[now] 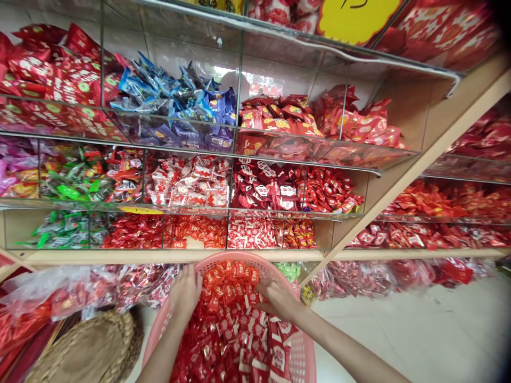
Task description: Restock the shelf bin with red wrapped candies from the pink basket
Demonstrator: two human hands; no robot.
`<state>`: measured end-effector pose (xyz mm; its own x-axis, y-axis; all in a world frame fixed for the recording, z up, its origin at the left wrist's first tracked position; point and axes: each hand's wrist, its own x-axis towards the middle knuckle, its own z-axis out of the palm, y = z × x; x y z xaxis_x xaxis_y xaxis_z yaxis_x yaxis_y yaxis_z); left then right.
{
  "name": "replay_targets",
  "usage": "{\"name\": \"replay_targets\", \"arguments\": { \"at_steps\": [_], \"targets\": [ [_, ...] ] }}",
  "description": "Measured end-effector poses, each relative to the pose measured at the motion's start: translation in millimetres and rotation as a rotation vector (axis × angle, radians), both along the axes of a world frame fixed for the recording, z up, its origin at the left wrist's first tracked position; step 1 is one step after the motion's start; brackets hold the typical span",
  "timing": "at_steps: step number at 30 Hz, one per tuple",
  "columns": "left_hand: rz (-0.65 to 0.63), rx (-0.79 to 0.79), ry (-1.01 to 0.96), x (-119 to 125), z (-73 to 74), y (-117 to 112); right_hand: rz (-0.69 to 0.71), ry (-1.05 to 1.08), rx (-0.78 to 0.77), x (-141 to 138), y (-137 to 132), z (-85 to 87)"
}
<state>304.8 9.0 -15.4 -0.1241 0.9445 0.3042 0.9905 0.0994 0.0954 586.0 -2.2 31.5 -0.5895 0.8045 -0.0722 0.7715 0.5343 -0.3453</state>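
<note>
A pink plastic basket with a perforated wall stands in front of me, filled with red-wrapped candies. Its far side is up against the lowest shelf. My left hand grips the basket's rim on the left, fingers curled over the edge. Inside the right part of the basket, my right hand reaches over the candies with its thumb and fingers apart. Its fingertips touch the wrapped pieces at the far side, and I see nothing held in it.
Shelves with clear dividers hold candies sorted by colour, including blue packets and green ones. Bagged candies lie on the floor below. A woven basket sits at lower left. Pale floor tiles extend to the right.
</note>
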Motion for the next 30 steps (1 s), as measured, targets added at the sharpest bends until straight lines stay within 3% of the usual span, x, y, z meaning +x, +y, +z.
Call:
{"name": "replay_targets", "arguments": {
  "at_steps": [9,15,19,23,27,30],
  "targets": [
    [0.003,0.004,0.009,-1,-2.8,0,0.066,-0.144,-0.008,1,-26,-11.7],
    [0.011,-0.002,0.008,-1,-1.7,0,0.061,-0.14,0.005,-1,-19,-12.7],
    [0.017,-0.005,-0.003,-1,-2.5,1,-0.014,-0.053,0.067,-6,16,6.2],
    [0.007,0.01,-0.014,-3,-4.2,1,-0.311,-0.015,0.118,-21,76,24.5],
    [0.012,0.009,-0.018,-4,-5.8,0,-0.598,-0.08,0.108,-40,128,26.1],
    [0.012,0.021,-0.019,-5,-7.7,1,-0.667,-0.099,0.084,-51,149,19.8]
  ]
}}
